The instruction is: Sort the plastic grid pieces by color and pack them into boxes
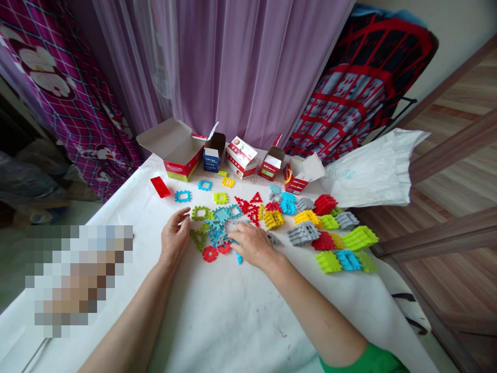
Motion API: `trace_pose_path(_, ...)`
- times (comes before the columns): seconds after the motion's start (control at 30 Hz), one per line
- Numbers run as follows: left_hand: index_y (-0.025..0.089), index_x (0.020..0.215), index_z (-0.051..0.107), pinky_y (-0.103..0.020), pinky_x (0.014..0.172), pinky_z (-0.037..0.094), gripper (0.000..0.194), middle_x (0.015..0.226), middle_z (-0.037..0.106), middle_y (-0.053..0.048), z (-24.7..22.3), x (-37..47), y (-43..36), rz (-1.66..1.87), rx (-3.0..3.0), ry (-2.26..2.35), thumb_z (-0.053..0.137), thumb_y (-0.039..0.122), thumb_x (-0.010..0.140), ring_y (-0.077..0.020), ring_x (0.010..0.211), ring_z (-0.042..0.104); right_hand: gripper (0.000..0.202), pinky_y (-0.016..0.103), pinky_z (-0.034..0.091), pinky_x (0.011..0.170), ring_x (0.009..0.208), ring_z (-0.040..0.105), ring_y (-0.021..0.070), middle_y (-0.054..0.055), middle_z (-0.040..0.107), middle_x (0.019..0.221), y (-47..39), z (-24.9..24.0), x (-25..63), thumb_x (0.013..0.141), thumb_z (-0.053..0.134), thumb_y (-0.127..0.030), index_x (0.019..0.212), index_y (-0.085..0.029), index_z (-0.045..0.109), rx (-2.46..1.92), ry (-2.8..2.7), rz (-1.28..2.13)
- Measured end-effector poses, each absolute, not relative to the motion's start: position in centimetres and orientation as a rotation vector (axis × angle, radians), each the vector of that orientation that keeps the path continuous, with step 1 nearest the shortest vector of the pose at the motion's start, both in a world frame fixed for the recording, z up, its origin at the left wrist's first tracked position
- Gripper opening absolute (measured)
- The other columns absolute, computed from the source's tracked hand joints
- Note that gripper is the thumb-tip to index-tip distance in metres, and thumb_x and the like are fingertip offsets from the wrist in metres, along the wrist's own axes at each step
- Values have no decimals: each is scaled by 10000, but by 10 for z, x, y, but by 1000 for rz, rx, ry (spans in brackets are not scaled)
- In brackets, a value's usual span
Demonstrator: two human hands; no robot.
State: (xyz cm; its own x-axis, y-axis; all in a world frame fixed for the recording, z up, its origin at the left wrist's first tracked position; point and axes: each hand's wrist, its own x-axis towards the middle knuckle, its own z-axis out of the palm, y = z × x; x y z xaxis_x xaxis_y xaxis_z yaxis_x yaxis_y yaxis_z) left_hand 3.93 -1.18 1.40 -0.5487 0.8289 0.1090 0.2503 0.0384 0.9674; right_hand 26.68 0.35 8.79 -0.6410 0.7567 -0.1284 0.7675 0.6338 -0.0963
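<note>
Blue toothed plastic pieces [217, 231] lie in a loose heap at the middle of the table. My right hand [251, 242] rests over the heap's right side, fingers bent onto the pieces; what its fingertips touch is partly hidden. Left of the heap, my left hand [175, 234] has its fingers loosely curved beside a green square piece [200, 213], and nothing shows in it. Green triangles [199, 239] and a red round piece [210, 254] lie between the hands. Red triangles [253, 214] are behind my right hand.
Stacks of grey [304, 234], yellow, red, blue and green pieces [360, 238] stand on the right. Open boxes [182, 168] line the back edge of the white-covered table [217, 321]. A red block [160, 187] lies back left, and a white bag [373, 168] back right.
</note>
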Motion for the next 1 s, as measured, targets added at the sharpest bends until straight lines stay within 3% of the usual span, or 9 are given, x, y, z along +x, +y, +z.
trace_pose_path(0.23,211,1111,679,-343,837,526,400,999,728,-72,12,38,-11,1534,1092,1844,521,390,790,-210,947,678,193,300,469,804,997,605,210,73,665,1039,3,85,257,951,539,-262,1005,-218,719,1204,2794,-88)
trace_pose_path(0.43,209,1108,682,-321,806,536,396,1003,734,-71,14,39,-12,1534,1072,1846,525,380,788,-199,925,685,241,264,451,863,1018,625,178,48,696,1080,7,112,317,956,543,-274,1115,-260,723,1574,2761,-93)
trace_pose_path(0.53,210,1106,686,-314,786,541,391,989,736,-65,17,40,-13,1523,1073,1849,533,376,786,-191,891,683,228,258,450,833,1014,632,184,56,701,1078,12,116,350,946,553,-281,1076,-254,738,1691,2591,-38)
trace_pose_path(0.8,209,1119,682,-318,803,537,418,1009,731,-72,14,38,-14,1527,1073,1837,552,427,786,-201,925,678,199,274,447,746,981,642,201,53,695,1036,3,103,354,947,540,-285,965,-244,734,1622,2480,-24)
trace_pose_path(1.0,213,1122,683,-324,820,535,424,1001,729,-67,12,38,-13,1526,1068,1844,555,437,785,-196,923,678,181,283,448,762,997,635,211,66,688,1044,4,101,355,934,556,-270,986,-236,725,1591,2476,-7)
